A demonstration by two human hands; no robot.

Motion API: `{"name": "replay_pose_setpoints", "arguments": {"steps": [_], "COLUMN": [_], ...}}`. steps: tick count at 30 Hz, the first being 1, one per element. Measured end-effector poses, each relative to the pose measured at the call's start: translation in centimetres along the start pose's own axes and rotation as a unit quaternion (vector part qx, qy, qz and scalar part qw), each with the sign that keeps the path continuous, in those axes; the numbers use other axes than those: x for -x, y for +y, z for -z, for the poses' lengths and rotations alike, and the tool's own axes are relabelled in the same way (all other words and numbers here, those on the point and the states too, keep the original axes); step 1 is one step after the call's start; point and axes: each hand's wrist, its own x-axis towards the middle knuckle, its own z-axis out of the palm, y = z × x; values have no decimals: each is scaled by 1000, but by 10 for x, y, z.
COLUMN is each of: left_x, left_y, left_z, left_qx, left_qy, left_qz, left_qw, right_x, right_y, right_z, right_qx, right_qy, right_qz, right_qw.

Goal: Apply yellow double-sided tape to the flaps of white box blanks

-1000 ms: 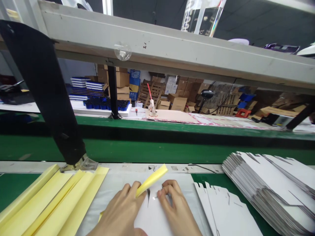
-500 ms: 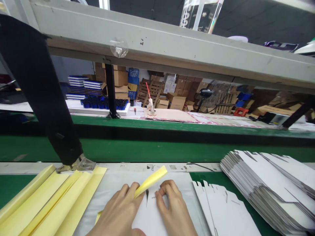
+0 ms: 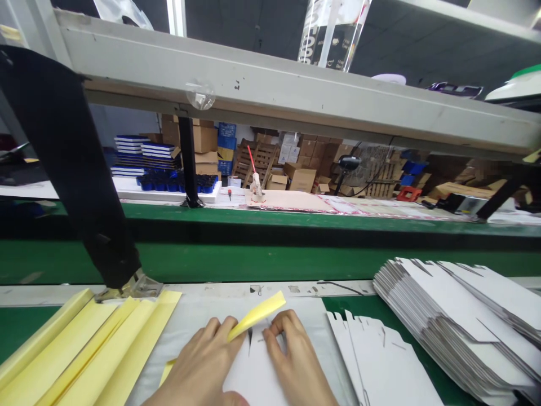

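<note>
A white die-cut cardboard piece [image 3: 256,369] with slits near its far edge lies between my hands at the front centre. My left hand [image 3: 207,361] is closed over its left side, with a folded yellow paper sheet [image 3: 260,316] sticking out past the fingers. More yellow shows beside the wrist, and the palm hides the middle of the sheet. At the piece's far right corner, my right hand [image 3: 296,358] pinches the cardboard between thumb and curled fingers. Both hands rest low over a pale grey sheet [image 3: 313,316] on the table.
Folded yellow sheets [image 3: 105,344] lie at left, by a black post [image 3: 93,180]. To the right are a few white cardboard pieces [image 3: 384,361] and a tall stack of them [image 3: 448,327]. A grey shelf beam [image 3: 270,79] crosses above; behind runs a green belt [image 3: 262,262].
The view has tilted slightly up and shifted a little right, so the surroundings sit a bit differently. Both hands keep nearly the same hold on the cardboard and yellow paper.
</note>
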Motion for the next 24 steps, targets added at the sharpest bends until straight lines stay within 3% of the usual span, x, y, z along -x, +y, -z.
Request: {"name": "replay_pose_setpoints", "arguments": {"steps": [4,9,15,20,24], "left_x": [-4,-5,-7,-5,1], "left_y": [-3,-5,-6,-5,-1], "left_z": [-5,-8,-8,-7,-4], "left_qx": [-4,-5,1,-10,-16], "left_qy": [14,16,13,18,32], "left_qz": [-14,-16,-18,-19,-4], "left_qw": [1000,1000,1000,1000,999], "right_x": [2,2,-3,-6,1], "right_y": [1,6,5,4,-7], "right_z": [-3,-6,-7,4,25], "right_qx": [-11,-83,-43,-50,32], "right_qy": [15,84,-13,7,-18], "right_qz": [-4,-50,-41,-22,-87], "right_qw": [1000,992,998,999,996]}}
